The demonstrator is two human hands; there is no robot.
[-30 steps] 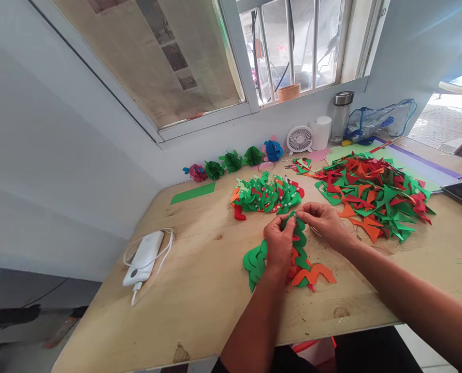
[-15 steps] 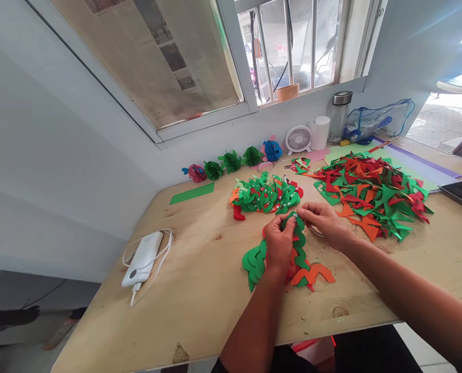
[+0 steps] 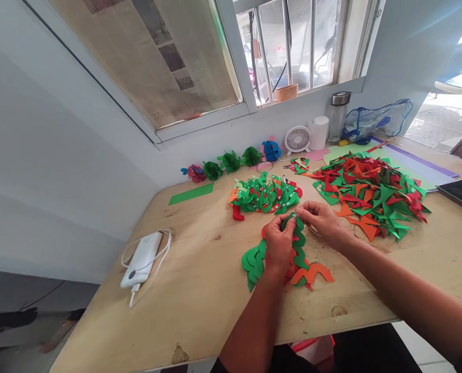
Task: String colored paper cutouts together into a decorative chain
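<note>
Green paper piece [image 3: 300, 226]: it is over the near part of the desk [image 3: 200, 280], partly hidden by fingers.
Left hand [image 3: 279, 238]: its grip is closed on this piece; the forearm covers some cut shapes [image 3: 254, 261] below.
Right hand [image 3: 324, 223]: fingertips come together at the piece's top; whether they pinch something, I cannot tell.
Clear pouch [image 3: 382, 122]: its contents are hard to make out.
Since earlier frame: both hands stay almost the same.
</note>
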